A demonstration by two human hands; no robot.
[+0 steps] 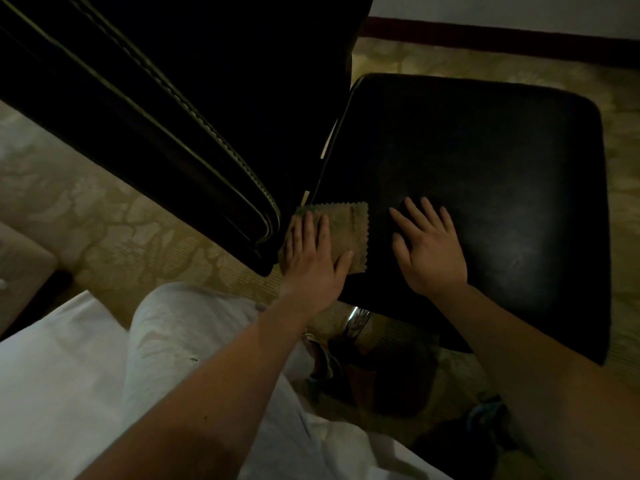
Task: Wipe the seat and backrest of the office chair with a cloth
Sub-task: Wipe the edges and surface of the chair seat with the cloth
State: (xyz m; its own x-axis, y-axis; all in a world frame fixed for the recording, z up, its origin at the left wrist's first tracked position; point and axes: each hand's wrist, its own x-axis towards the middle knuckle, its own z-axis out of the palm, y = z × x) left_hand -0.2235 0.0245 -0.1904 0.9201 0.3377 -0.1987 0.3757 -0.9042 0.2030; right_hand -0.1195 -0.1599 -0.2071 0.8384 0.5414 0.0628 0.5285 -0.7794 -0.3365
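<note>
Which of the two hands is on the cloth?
The left hand, pressing flat on the cloth; the right hand rests on the bare seat.

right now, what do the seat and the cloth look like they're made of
Seat: looks like black leather or vinyl, smooth, with soft glare near the right hand. Cloth: thin matte tan fabric, maybe microfibre, judging by its zigzag-cut edges.

The seat (485,174) is black leather-like upholstery — smooth, with a dull sheen. The backrest (145,109) looks the same, with pale stitched seams. The cloth (341,230) is matt, soft-looking, zigzag-edged — the carpet (114,230) patterned, matt.
</note>
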